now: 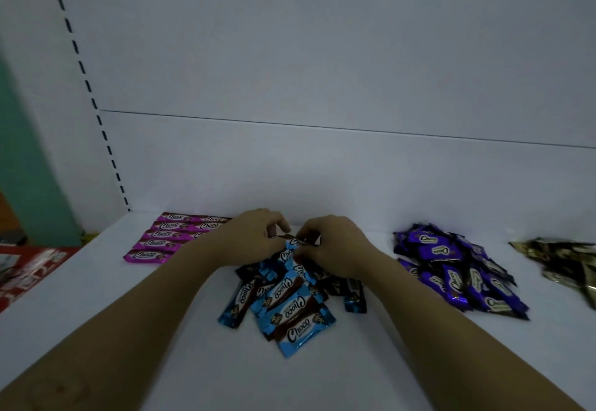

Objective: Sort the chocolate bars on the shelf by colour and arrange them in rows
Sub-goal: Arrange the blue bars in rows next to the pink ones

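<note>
A loose heap of light blue chocolate bars point(292, 309) lies in the middle of the white shelf point(161, 330). At the heap's far end my left hand point(254, 238) and my right hand point(332, 244) meet, each pinching an end of one blue bar point(295, 243) with curled fingers. Pink bars point(167, 236) lie in neat rows at the back left, partly hidden behind my left hand. A pile of purple bars point(458, 268) sits to the right. Gold bars point(567, 262) lie at the far right edge.
The shelf's white back panel point(322, 168) rises just behind the bars. A slotted upright point(106, 139) runs along the left. Red packages point(29, 268) stand beyond the shelf's left edge. Bare shelf surface lies in front of the blue heap.
</note>
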The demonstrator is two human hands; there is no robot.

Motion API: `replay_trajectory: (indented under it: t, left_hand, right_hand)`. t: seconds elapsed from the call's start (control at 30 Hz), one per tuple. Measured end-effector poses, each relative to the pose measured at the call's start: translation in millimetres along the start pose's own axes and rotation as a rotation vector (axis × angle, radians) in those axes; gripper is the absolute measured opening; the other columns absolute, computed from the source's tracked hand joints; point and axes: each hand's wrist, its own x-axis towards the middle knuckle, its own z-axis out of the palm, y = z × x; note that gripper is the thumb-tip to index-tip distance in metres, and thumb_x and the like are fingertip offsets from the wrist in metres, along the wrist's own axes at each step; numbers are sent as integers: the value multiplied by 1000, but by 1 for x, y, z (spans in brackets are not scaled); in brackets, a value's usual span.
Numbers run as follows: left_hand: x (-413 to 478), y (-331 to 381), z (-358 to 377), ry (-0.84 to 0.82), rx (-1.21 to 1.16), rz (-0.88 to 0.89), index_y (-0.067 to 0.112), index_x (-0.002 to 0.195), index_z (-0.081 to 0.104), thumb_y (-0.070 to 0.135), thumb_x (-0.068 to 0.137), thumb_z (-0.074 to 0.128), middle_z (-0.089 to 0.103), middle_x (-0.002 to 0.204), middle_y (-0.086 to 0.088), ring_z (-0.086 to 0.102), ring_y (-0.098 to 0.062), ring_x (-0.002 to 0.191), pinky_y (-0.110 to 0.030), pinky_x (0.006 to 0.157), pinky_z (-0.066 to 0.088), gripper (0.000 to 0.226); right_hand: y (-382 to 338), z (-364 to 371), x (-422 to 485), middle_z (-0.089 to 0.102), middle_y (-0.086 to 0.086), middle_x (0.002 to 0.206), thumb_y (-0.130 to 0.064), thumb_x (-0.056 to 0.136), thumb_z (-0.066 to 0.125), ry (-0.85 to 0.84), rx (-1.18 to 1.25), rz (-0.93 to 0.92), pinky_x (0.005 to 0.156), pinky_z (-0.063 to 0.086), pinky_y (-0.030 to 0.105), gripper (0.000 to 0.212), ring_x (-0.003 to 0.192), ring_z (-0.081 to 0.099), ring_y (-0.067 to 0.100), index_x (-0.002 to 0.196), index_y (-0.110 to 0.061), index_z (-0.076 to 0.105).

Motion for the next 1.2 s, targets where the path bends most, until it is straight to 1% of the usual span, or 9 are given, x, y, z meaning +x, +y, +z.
replay_trajectory:
  t: [0.13,0.27,0.37,0.47,0.6,0.7,0.83,1.03,1.2]
  left_hand:
    - [-3,-3,-7,-26,-105,-6,25,121,56,20,91,60,57,103,12,53,0,87,-12,67,40,31]
    - [-1,-8,-10,72,-251,-42,27,117,60,19,87,69,61,109,8,59,-5,94,-16,76,47,33]
    - [3,-10,-7,226,-414,-86,28,110,62,21,79,78,66,103,4,65,-12,93,-29,82,54,36]
    - [5,-10,-1,306,-465,-94,24,108,64,21,79,78,70,93,8,66,-8,89,-24,78,53,32]
    - [9,-6,7,325,-513,-141,16,98,66,23,85,72,72,85,8,67,-1,75,-11,63,47,16]
    - [7,-4,3,284,-560,-124,13,86,69,26,86,69,74,79,0,69,-9,74,-19,68,52,13]
    - [0,-3,-4,96,-852,-94,3,81,70,31,73,69,71,80,-11,67,-18,75,-24,71,53,29]
    - [7,1,-7,418,-829,-94,17,74,73,25,79,71,73,79,2,66,-7,77,-19,70,52,10]
    - [7,4,-11,511,-755,-79,21,72,74,20,82,73,73,72,3,67,-8,68,-22,66,55,10]
  right_hand:
    - [7,-16,11,66,-2,87,-30,81,75,14,177,46,65,44,21,20,79,58,13,93,-16,70]
    - [12,-18,31,64,0,76,-21,85,71,176,436,129,59,45,20,14,69,57,12,86,-7,73]
    - [16,-7,40,72,-4,99,-25,91,64,208,249,67,72,49,19,20,87,63,12,106,-19,75]
    - [24,1,38,69,-6,114,-24,95,57,192,88,15,84,50,27,26,98,62,14,117,-29,69]
    - [28,5,38,68,-10,110,-20,93,57,267,-17,-54,79,49,27,27,97,61,14,112,-35,68]
    - [25,6,39,67,-8,110,-20,91,58,267,-122,-88,76,46,27,26,97,60,16,112,-32,68]
    - [22,13,41,68,-2,107,-24,92,57,183,-226,-111,74,47,29,24,95,61,21,113,-29,68]
    - [29,15,36,64,-6,114,-27,95,50,237,-190,-102,80,46,26,24,99,58,15,112,-26,67]
    - [25,10,30,62,-9,109,-39,91,57,215,-149,-143,73,41,23,21,95,56,12,104,-28,69]
